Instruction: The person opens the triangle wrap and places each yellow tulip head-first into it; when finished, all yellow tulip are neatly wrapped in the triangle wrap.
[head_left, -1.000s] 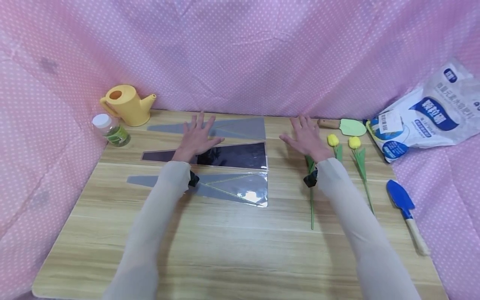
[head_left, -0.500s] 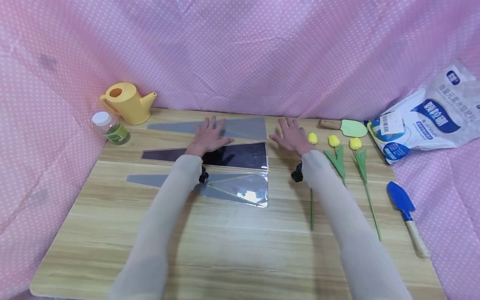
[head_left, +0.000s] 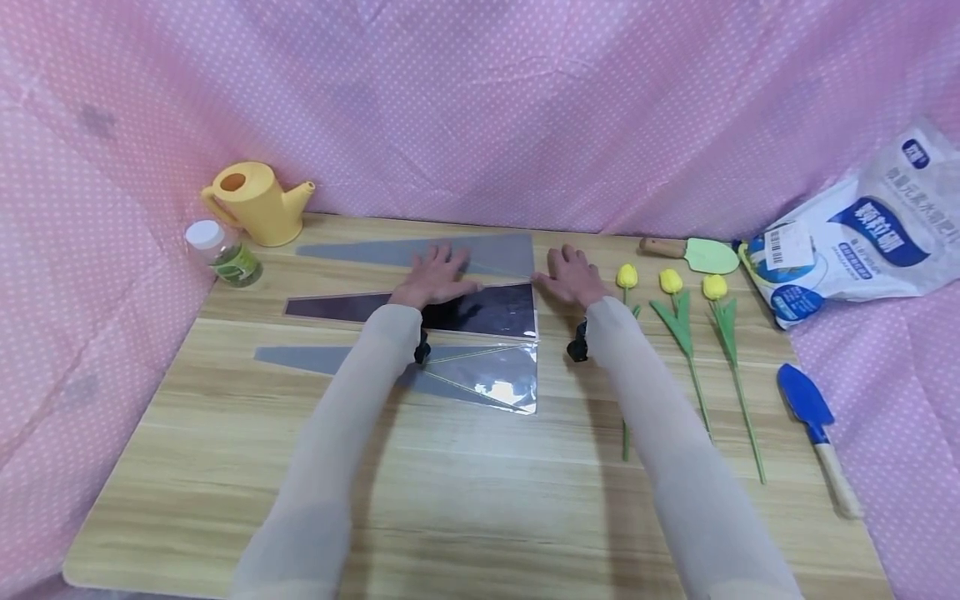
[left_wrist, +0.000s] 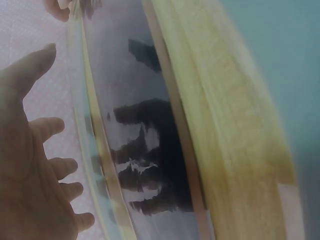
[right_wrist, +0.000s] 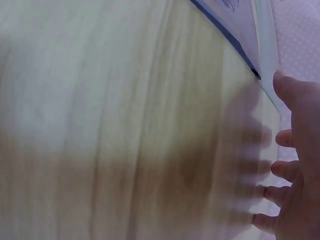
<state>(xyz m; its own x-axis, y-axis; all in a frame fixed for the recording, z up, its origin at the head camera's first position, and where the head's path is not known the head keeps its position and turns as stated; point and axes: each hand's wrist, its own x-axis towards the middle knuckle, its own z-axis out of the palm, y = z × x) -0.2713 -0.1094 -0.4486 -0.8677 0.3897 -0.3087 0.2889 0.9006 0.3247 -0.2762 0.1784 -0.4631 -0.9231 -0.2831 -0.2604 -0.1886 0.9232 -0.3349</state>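
My left hand point(head_left: 435, 277) is held with spread fingers over the dark tapered sheet point(head_left: 487, 310) and the far grey one point(head_left: 498, 252); its reflection shows in the dark sheet in the left wrist view. Nothing is in its grasp. Just right of the sheets' wide ends, my right hand point(head_left: 572, 277) hovers above the wood, fingers spread and casting a shadow in the right wrist view. A near grey tapered sheet point(head_left: 468, 385) with thin yellow lines lies below the dark one, partly hidden by the left forearm.
Several yellow tulips point(head_left: 681, 325) lie to the right, beside a green trowel point(head_left: 711, 256) and a blue trowel point(head_left: 806, 396). A white bag point(head_left: 847, 242) leans at the far right. At the back left stand a yellow watering can point(head_left: 262, 208) and a white-capped bottle point(head_left: 228, 257).
Both hands have moved inward, the left one rightward and the right one leftward, uncovering the leftmost tulip's flower. The objects on the table stay where they were.
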